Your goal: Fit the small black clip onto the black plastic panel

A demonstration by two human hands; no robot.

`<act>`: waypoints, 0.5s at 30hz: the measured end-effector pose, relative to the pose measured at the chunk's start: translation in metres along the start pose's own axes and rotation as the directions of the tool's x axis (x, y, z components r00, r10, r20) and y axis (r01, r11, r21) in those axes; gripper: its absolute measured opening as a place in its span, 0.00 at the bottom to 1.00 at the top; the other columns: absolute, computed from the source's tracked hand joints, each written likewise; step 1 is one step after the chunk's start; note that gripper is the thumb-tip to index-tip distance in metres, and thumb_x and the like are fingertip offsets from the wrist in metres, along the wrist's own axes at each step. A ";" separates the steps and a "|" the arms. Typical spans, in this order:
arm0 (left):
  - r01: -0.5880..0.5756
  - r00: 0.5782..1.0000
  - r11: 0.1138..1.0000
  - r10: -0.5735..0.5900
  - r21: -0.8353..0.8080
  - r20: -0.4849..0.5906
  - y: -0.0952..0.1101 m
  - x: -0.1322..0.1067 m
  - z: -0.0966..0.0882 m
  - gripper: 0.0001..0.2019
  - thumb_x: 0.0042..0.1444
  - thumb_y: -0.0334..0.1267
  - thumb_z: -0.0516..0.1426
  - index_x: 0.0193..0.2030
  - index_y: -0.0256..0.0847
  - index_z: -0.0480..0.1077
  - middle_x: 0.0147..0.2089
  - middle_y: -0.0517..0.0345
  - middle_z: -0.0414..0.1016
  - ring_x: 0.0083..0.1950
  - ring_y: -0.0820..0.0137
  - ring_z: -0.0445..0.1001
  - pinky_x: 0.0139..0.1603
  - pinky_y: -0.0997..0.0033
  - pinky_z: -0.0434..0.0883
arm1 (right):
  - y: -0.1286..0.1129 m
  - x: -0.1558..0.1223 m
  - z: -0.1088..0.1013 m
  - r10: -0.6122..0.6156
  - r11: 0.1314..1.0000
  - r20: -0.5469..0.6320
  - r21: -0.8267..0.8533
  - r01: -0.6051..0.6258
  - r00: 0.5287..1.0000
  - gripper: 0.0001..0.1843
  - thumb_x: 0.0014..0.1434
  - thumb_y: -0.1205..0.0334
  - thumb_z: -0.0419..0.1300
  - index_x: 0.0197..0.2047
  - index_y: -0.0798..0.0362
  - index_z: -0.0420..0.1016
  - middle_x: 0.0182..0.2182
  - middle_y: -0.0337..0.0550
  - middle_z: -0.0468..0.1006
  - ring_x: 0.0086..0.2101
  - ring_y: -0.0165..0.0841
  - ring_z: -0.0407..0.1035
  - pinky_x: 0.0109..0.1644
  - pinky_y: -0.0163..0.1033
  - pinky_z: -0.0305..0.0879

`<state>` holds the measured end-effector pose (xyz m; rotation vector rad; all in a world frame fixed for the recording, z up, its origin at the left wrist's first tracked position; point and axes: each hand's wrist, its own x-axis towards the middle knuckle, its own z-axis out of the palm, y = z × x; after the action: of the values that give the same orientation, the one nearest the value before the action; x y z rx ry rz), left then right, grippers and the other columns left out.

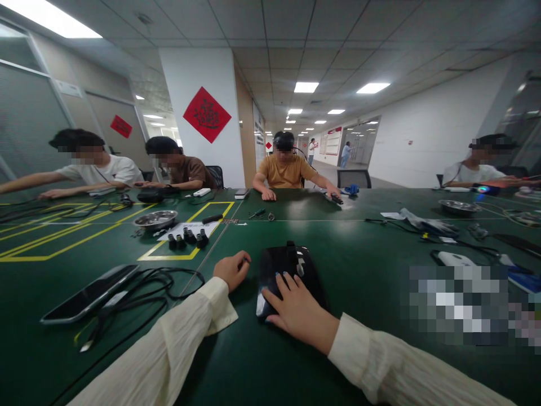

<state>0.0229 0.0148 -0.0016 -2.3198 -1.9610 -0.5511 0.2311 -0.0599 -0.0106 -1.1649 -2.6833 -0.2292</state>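
Observation:
My right hand [298, 307] lies spread on a glossy black flat casing [310, 265] on the green table in front of me. A small dark clip-like part stands at the casing's far edge, and a pale patch shows on its surface. Just left of the casing, my left hand [232, 270] is closed, with thumb and fingers pinched together. Something small and dark shows at its fingertips, too small to name. Further left lies a dark slab-shaped device [91, 293] with a shiny rim, beside a coiled black cable [143, 287].
Several black cylindrical parts [188, 238] stand on white paper inside yellow tape, near a metal bowl [155, 219]. A screwdriver [257, 213] lies farther back. Another metal bowl [460, 207], cables and a plastic bag [426, 223] are at right. Several people sit around the table.

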 end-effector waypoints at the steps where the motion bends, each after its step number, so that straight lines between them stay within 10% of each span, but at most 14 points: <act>1: -0.006 1.000 1.000 0.006 0.003 0.003 0.000 0.000 0.000 0.12 0.54 0.39 0.45 0.39 0.46 0.67 0.26 0.62 0.71 0.30 0.68 0.70 0.28 0.73 0.55 | 0.000 -0.003 0.000 0.003 1.000 -0.007 -0.002 -0.003 1.000 0.31 0.56 0.45 0.50 0.60 0.48 0.57 0.58 0.60 0.58 0.57 0.54 0.51 0.54 0.61 0.49; 15: -0.017 0.999 0.999 0.016 0.032 0.027 0.004 -0.001 -0.002 0.12 0.54 0.38 0.45 0.40 0.46 0.67 0.27 0.62 0.72 0.31 0.68 0.71 0.28 0.73 0.55 | 0.013 -0.002 -0.024 -0.067 0.997 -0.025 -0.029 0.067 0.997 0.28 0.60 0.46 0.44 0.61 0.46 0.55 0.56 0.56 0.61 0.55 0.50 0.56 0.53 0.57 0.54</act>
<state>0.0257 0.0130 0.0008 -2.3346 -1.9452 -0.4859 0.2447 -0.0576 0.0129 -1.0734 -2.7078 -0.2917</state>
